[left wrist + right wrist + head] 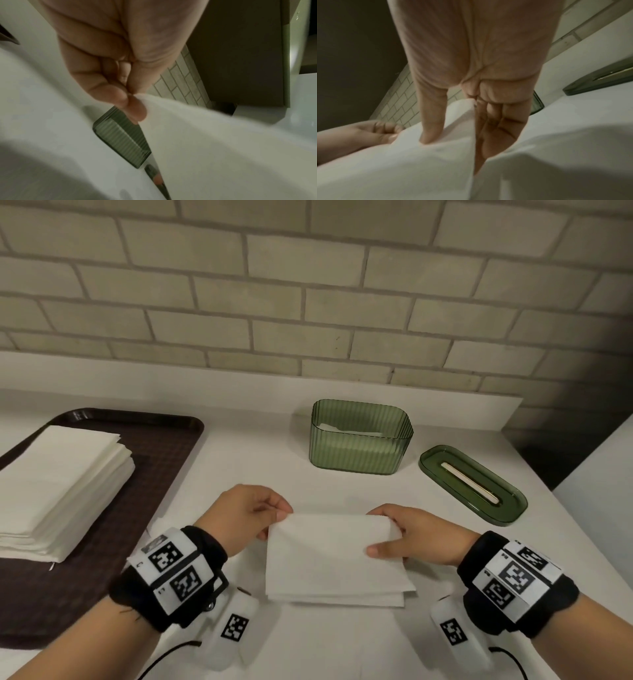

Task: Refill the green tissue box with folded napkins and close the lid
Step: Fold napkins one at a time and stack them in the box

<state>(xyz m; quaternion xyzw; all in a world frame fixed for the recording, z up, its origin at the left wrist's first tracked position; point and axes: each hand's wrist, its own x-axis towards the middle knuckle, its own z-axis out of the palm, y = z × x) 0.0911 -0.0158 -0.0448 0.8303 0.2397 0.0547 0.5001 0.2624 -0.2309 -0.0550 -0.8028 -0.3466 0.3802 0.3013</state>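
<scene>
Head view: near the worktop's (pixel 239 460) front edge, the left hand (pixel 239 517) is pinching the folded napkin's (pixel 330 559) far-left corner while the right hand (pixel 407 534) is gripping its right edge, fingers hidden underneath. Farther back, the open green tissue box (pixel 359 440) is standing, its lid (pixel 472 484) lying rightward; the napkin stack (pixel 58 484) is covering the brown tray (pixel 164 446) at the left edge.

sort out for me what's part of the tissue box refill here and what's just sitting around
Part of the job:
- green tissue box, open, some napkins inside
- lid, off, lying right of the box
- folded napkin, pinched by left hand and right hand
- napkin stack

Just there:
- brown tray under the stack
- brick wall
</scene>
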